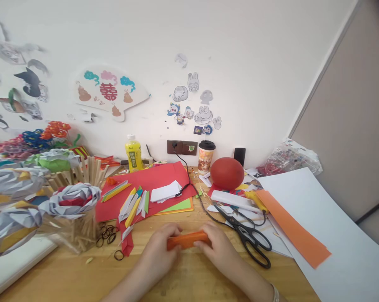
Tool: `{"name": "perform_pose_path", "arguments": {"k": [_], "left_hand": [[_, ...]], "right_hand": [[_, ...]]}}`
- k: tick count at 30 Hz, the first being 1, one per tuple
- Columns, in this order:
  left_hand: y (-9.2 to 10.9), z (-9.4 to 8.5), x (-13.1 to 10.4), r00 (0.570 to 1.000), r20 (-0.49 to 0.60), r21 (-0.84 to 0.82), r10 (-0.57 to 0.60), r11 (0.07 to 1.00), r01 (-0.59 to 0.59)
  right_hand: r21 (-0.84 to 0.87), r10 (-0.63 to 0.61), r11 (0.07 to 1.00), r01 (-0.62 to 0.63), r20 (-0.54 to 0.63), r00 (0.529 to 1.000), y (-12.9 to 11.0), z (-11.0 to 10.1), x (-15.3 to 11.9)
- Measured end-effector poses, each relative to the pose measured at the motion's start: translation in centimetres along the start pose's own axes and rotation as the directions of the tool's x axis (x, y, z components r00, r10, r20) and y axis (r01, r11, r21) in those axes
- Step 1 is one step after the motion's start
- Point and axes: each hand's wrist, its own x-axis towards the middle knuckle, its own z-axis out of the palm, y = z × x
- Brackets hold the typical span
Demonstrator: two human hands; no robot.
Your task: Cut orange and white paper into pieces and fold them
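Note:
Between my two hands is a folded strip of orange paper (188, 240), held level just above the wooden table (183, 277). My left hand (162, 247) pinches its left end, and my right hand (217, 247) grips the right end with the thumb in front. Fingertips behind the paper are partly hidden. Black-handled scissors (244, 235) lie open to the right of my right hand. Left of my left hand are folded white, yellow and green paper pieces (135, 203) on red paper (168, 178), along with several black rubber bands (107, 235).
Orange strips (294, 228) lie on large white sheets (343, 235) at the right. Behind stand a red balloon (227, 173), a lidded cup (206, 157) and a yellow bottle (134, 153). Folded paper flowers (71, 199) and wooden sticks (90, 170) crowd the left. A black cable (205, 209) crosses the table.

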Motion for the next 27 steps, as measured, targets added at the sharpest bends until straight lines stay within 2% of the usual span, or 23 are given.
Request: {"name": "perform_pose_path", "arguments": {"k": [4, 7, 11, 15, 17, 20, 23, 27], "left_hand": [[-0.6, 0.7, 0.3, 0.995, -0.085, -0.015, -0.056, 0.998, 0.055], [-1.1, 1.8, 0.2, 0.992, -0.115, -0.078, -0.046, 0.996, 0.038], [-2.1, 2.6, 0.0, 0.988, -0.149, -0.209, -0.042, 0.978, 0.01], [-2.9, 2.9, 0.2, 0.987, -0.139, -0.358, -0.076, 0.934, 0.022], [-2.9, 3.0, 0.3, 0.983, -0.157, -0.409, -0.098, 0.912, 0.026], [-2.2, 3.1, 0.0, 0.982, -0.157, -0.401, -0.106, 0.915, 0.035], [-1.2, 2.8, -0.5, 0.99, -0.124, -0.33, -0.067, 0.944, 0.023], [-0.5, 2.3, -0.6, 0.994, -0.091, -0.291, -0.058, 0.956, 0.03]], "right_hand": [[0.202, 0.128, 0.972, -0.119, -0.032, 0.991, 0.3, 0.2, 0.1], [0.33, 0.134, 0.937, -0.112, -0.044, 0.99, 0.4, 0.6, -0.2], [0.299, 0.013, 0.954, 0.002, -0.048, 0.999, 0.5, 1.2, -0.3], [0.255, 0.048, 0.967, -0.012, -0.136, 0.989, 0.5, 1.6, -0.2], [0.245, 0.026, 0.969, 0.014, -0.159, 0.987, 0.4, 1.7, -0.1], [0.246, 0.018, 0.969, 0.033, -0.204, 0.979, 0.2, 1.8, -0.1], [0.355, 0.108, 0.935, -0.025, -0.214, 0.971, 0.1, 2.4, -0.4], [0.525, 0.283, 0.838, -0.148, -0.187, 0.941, 0.1, 3.0, -0.6]]}}
